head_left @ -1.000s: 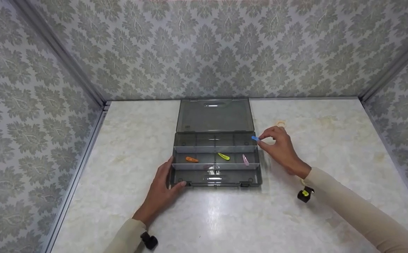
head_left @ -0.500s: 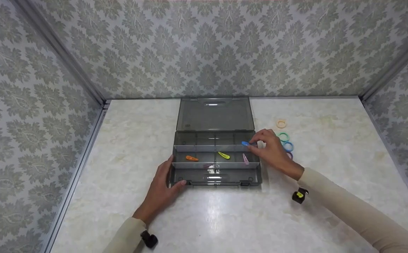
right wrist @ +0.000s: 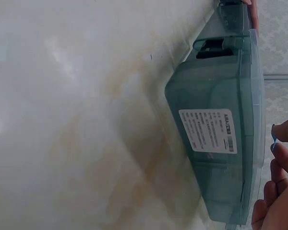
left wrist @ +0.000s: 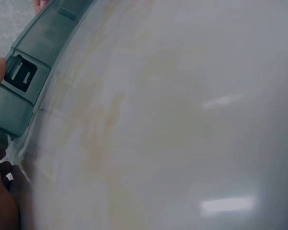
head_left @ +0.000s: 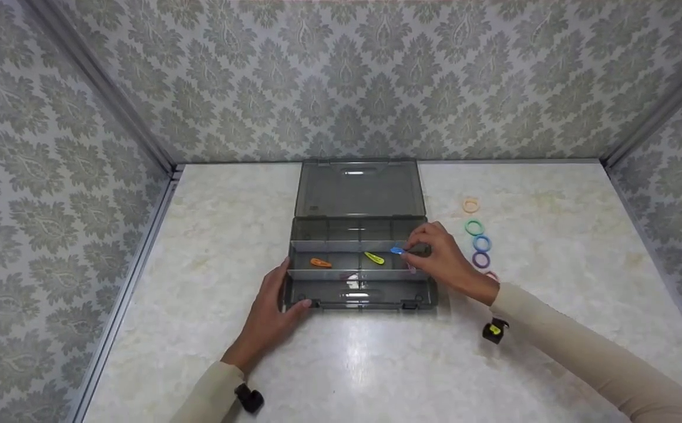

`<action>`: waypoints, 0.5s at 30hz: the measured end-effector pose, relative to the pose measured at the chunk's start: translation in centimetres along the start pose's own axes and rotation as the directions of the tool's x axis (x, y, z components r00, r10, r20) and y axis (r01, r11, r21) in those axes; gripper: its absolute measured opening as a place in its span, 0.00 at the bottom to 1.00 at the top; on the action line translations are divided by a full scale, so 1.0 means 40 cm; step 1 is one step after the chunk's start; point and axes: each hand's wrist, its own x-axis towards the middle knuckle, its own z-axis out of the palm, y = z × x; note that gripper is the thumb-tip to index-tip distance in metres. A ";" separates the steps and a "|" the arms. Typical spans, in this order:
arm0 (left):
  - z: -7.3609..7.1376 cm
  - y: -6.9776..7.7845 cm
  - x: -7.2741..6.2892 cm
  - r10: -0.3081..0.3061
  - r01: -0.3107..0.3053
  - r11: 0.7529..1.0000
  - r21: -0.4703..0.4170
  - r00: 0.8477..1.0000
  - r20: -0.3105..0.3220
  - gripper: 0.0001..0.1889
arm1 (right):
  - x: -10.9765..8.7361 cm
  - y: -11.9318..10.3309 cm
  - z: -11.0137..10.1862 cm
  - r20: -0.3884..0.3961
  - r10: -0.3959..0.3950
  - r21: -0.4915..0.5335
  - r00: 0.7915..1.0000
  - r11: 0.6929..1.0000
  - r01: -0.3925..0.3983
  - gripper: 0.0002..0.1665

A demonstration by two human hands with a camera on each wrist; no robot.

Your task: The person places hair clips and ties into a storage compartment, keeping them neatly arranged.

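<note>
You face a pale, tan-mottled table [head_left: 229, 229]. A rear wall [head_left: 364, 82] stands behind the table; a left wall [head_left: 41, 205] and a right wall [head_left: 681, 158] flank it, all papered in grey leaf motifs. Grey trim [head_left: 100, 91] lines their corners. Glare [head_left: 355, 352] marks the table's near half.

A dark see-through box [head_left: 323, 291] is lying flat by the middle of the table's [head_left: 217, 252] far edge, its lid [head_left: 359, 191] opening back toward that edge and its latches [head_left: 409, 305] facing the near edge. Dividers [head_left: 317, 247] are splitting it into three rows. The left hand [head_left: 267, 320] is holding its near left corner. The right hand [head_left: 449, 258] is pinching a small blue clip [head_left: 397, 251] above the middle row, right of centre.
</note>
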 end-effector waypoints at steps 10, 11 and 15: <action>-0.002 0.001 -0.003 -0.003 0.003 1.000 -0.007 1.000 0.003 0.54 | -0.002 -0.012 0.015 0.061 -0.007 0.027 0.998 1.000 0.005 0.06; -0.002 0.002 -0.003 -0.005 0.006 1.000 -0.002 1.000 0.002 0.54 | -0.001 -0.012 0.016 0.067 -0.014 0.030 0.998 0.999 0.012 0.06; 0.000 0.002 -0.003 -0.002 0.002 1.000 0.015 1.000 -0.002 0.55 | -0.001 -0.008 0.020 0.076 -0.035 0.044 0.996 0.999 0.032 0.05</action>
